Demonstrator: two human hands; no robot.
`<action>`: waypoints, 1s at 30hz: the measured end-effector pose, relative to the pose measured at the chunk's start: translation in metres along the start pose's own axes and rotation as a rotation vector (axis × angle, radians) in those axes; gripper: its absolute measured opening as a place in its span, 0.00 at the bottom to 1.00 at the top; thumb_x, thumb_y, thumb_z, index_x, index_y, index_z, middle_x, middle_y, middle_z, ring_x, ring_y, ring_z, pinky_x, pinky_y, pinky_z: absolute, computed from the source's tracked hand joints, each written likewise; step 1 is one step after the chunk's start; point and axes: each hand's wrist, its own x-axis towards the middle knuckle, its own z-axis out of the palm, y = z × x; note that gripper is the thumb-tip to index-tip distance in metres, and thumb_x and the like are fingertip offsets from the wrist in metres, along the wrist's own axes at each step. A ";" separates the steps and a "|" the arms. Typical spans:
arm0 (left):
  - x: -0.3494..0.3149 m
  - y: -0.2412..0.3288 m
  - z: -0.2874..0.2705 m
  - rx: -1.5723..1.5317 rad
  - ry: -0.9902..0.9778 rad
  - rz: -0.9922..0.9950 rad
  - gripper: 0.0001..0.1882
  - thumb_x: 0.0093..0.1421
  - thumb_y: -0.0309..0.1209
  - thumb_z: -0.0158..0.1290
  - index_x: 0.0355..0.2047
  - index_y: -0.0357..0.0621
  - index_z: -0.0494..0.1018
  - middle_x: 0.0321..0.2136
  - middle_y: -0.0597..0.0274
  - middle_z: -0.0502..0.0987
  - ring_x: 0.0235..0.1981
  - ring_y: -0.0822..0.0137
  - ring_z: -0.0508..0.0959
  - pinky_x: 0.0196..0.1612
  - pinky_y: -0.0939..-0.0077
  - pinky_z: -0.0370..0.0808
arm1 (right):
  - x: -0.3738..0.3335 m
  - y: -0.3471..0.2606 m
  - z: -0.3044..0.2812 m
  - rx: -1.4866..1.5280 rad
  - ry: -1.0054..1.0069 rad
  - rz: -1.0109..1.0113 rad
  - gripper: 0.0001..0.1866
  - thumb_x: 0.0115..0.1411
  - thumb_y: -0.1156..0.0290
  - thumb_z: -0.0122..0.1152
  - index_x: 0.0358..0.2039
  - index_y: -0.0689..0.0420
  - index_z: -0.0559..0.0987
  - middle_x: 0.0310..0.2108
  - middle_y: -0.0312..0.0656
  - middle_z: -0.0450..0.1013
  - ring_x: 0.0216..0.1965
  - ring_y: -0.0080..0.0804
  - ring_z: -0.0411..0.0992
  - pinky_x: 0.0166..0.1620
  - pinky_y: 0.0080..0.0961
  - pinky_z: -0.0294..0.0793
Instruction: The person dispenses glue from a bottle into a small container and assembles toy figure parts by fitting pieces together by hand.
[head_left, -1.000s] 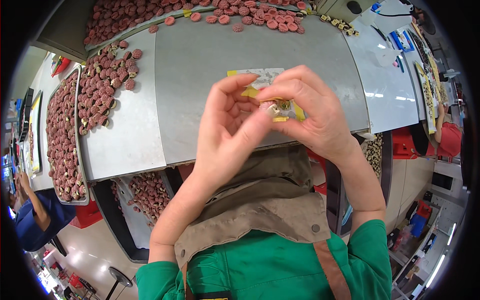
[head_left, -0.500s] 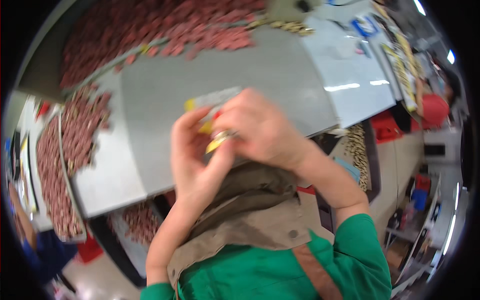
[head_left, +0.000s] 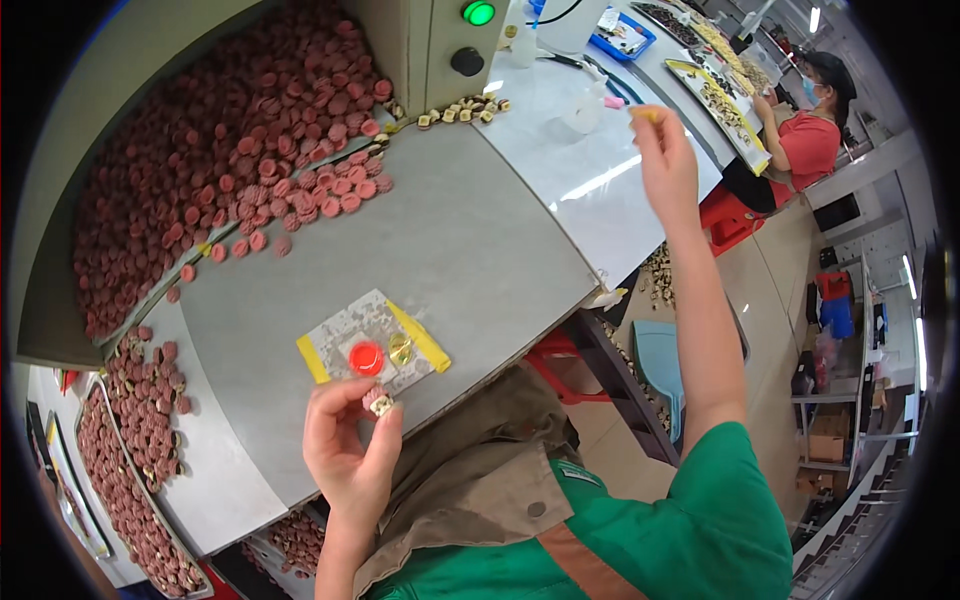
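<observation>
My left hand (head_left: 345, 445) is closed at the table's near edge, pinching a small pink ridged cap with a cream-coloured base (head_left: 378, 401) between thumb and fingers. Just beyond it lies a stained grey-white card (head_left: 340, 333) with yellow tape along two sides. On that card sit a round red cup (head_left: 366, 358) and a small gold disc (head_left: 401, 348). Up at the right, my right hand (head_left: 668, 170) is raised over the white tabletop, fingertips drawn together. Something yellow shows at those fingertips, too small to make out.
Pink ridged caps (head_left: 290, 130) are heaped inside the machine housing at the far left and spill onto the grey table (head_left: 400, 220). Pink pieces with bases (head_left: 145, 410) lie at left. Cream-and-dark pieces (head_left: 465, 110) line the far edge. A co-worker (head_left: 810, 140) sits far right.
My hands have parted. The right one has swung up and right, while the left has come lower, still near the card. The view has shifted, and the card's top is now uncovered.
</observation>
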 end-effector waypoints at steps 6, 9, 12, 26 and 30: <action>-0.003 0.002 0.008 0.120 0.026 0.118 0.17 0.50 0.15 0.59 0.40 0.37 0.70 0.38 0.62 0.69 0.36 0.74 0.71 0.42 0.81 0.70 | 0.076 0.107 0.001 -0.454 0.064 -0.123 0.15 0.61 0.64 0.57 0.43 0.60 0.76 0.39 0.49 0.73 0.36 0.40 0.73 0.42 0.31 0.72; -0.001 0.002 0.007 0.128 0.074 0.059 0.16 0.50 0.15 0.59 0.40 0.36 0.71 0.37 0.61 0.71 0.35 0.73 0.72 0.41 0.81 0.71 | 0.078 0.128 0.020 -0.472 -0.117 -0.085 0.15 0.61 0.61 0.57 0.41 0.60 0.77 0.39 0.52 0.74 0.41 0.49 0.72 0.45 0.37 0.71; 0.003 -0.009 -0.001 0.150 0.037 0.011 0.16 0.50 0.17 0.60 0.41 0.34 0.74 0.37 0.60 0.75 0.33 0.74 0.74 0.38 0.81 0.72 | 0.064 0.157 0.016 -0.547 -0.253 -0.108 0.14 0.62 0.60 0.54 0.36 0.60 0.77 0.37 0.52 0.75 0.42 0.51 0.72 0.45 0.39 0.70; -0.006 -0.004 -0.019 0.032 -0.079 0.020 0.34 0.50 0.18 0.58 0.58 0.38 0.57 0.37 0.61 0.76 0.38 0.73 0.77 0.43 0.79 0.73 | -0.134 -0.171 0.090 0.512 -1.013 -0.321 0.07 0.52 0.80 0.62 0.33 0.55 0.78 0.41 0.40 0.70 0.37 0.30 0.68 0.43 0.27 0.69; -0.010 0.003 -0.015 0.140 -0.136 0.032 0.36 0.50 0.17 0.56 0.59 0.38 0.55 0.36 0.61 0.76 0.39 0.74 0.76 0.45 0.81 0.72 | -0.132 -0.182 0.094 0.552 -1.151 -0.260 0.07 0.53 0.80 0.62 0.32 0.56 0.77 0.32 0.36 0.71 0.34 0.30 0.68 0.37 0.26 0.68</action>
